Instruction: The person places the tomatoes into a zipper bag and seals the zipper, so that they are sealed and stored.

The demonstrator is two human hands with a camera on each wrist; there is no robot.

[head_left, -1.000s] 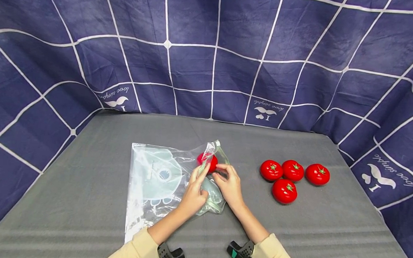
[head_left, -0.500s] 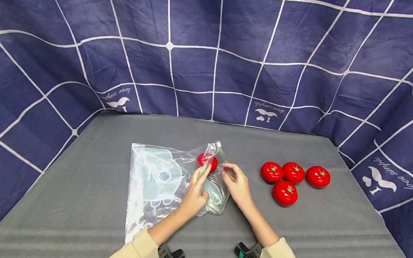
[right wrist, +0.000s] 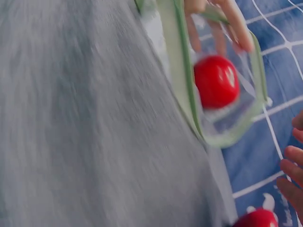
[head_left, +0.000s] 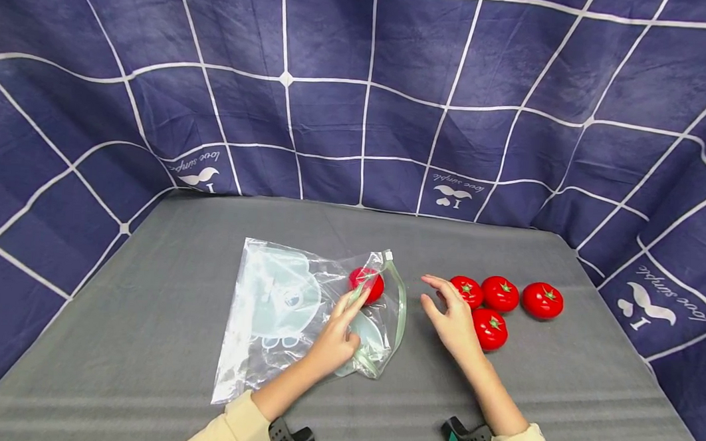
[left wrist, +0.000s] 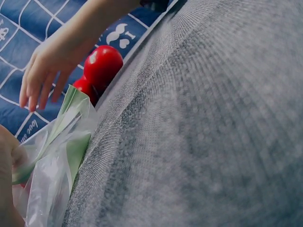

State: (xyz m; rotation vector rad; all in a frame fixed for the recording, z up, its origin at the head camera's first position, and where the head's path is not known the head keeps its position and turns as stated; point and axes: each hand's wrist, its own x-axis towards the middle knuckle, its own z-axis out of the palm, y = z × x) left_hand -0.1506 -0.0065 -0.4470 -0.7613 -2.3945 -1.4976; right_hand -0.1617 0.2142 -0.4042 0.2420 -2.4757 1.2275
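Note:
A clear zip bag with a pale green print lies on the grey cloth, its green-edged mouth facing right. My left hand holds the upper edge of that mouth with its fingers, lifting it; the right wrist view shows the bag standing open. One red tomato sits just inside the mouth, near the left fingertips. My right hand hovers between the bag and several red tomatoes, its fingers apart and holding nothing. It partly hides the nearest tomatoes in the head view.
Grey cloth covers the table. A navy curtain with white grid lines rises behind it and along both sides. A black band is worn on each wrist, the right wristband near the front edge.
My right hand has left the bag's mouth and moved right to the tomatoes. The bag has shifted slightly right, its mouth wider, with the tomato and my left hand still at it.

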